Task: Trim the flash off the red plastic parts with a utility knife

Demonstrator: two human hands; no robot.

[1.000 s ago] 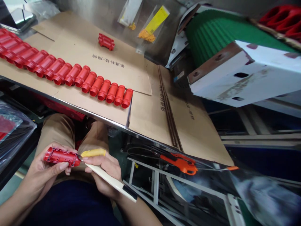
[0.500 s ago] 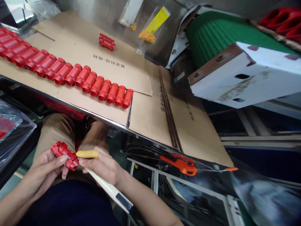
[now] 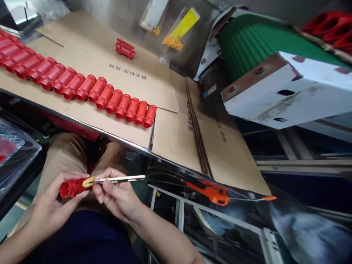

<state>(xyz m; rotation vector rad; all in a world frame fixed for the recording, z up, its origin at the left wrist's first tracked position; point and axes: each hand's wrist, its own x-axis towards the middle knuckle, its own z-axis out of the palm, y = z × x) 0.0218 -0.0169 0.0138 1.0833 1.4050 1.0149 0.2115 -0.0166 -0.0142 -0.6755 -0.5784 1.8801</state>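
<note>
My left hand point(image 3: 55, 203) is closed round a red tubular plastic part point(image 3: 67, 189) above my lap, its round open end facing me. My right hand point(image 3: 119, 196) grips a slim, flat, cream-coloured tool point(image 3: 130, 178) that points away to the right. A yellow finger cot point(image 3: 88, 182) covers the right index fingertip, which presses against the red part. The tool's working end is hidden at the fingers, so its exact kind cannot be made out.
A long row of red tubes point(image 3: 96, 90) lies on cardboard point(image 3: 162, 88) along the bench. Another red part point(image 3: 125, 48) lies farther back. An orange-handled tool point(image 3: 211, 192) hangs below the bench edge. At right juts a white metal frame point(image 3: 297, 91) beside a green ribbed surface point(image 3: 247, 40).
The red part has turned so its open end faces me more. My right hand has rotated, swinging the cream tool from slanting down toward me to nearly level, pointing right.
</note>
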